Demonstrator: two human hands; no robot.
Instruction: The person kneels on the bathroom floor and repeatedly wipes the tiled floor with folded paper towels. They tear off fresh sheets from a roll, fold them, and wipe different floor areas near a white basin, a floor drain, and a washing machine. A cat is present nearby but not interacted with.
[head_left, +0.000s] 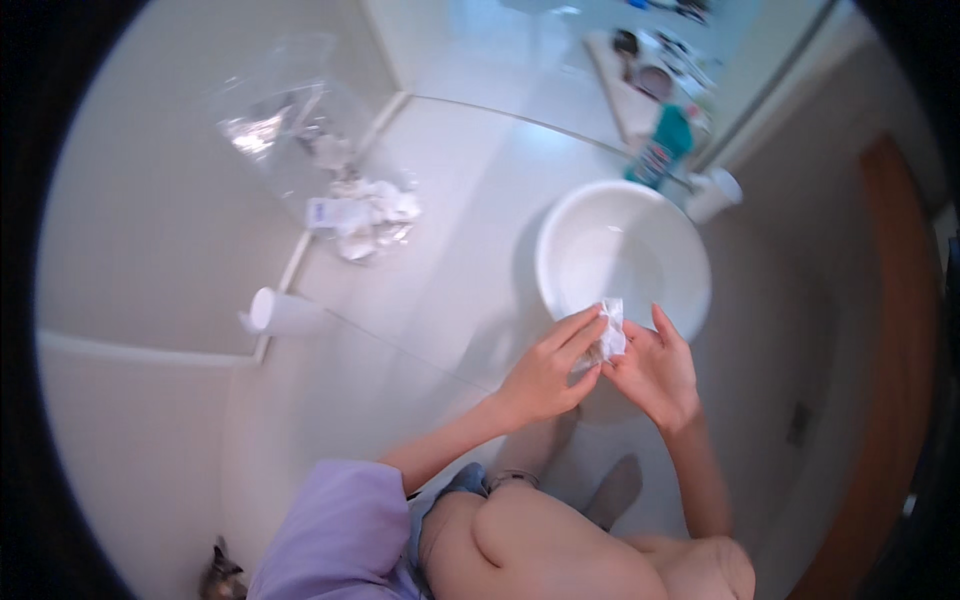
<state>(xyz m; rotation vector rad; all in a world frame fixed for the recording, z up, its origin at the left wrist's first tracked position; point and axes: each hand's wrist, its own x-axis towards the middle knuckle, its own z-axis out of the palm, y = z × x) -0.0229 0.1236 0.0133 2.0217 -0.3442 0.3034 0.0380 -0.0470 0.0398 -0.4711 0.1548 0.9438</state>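
Between my two hands, just over the near rim of a white basin (550, 255), is a small white crumpled piece of tissue or wipe (613, 330). My left hand (551, 371) has its fingertips on the left side of the white piece and its thumb below. My right hand (660, 367) touches the piece's right side, with thumb raised and palm partly turned up. The basin rests on the pale floor and seems to hold a little clear liquid. Blur hides the exact grip of the fingers.
A clear plastic bag (277, 142) with crumpled white tissues (371, 217) lies by the left wall. A white roll (289, 313) lies nearer. Past the basin are a teal bottle (664, 146) and a white cup-like container (714, 196). A small cat (223, 577) is at bottom left.
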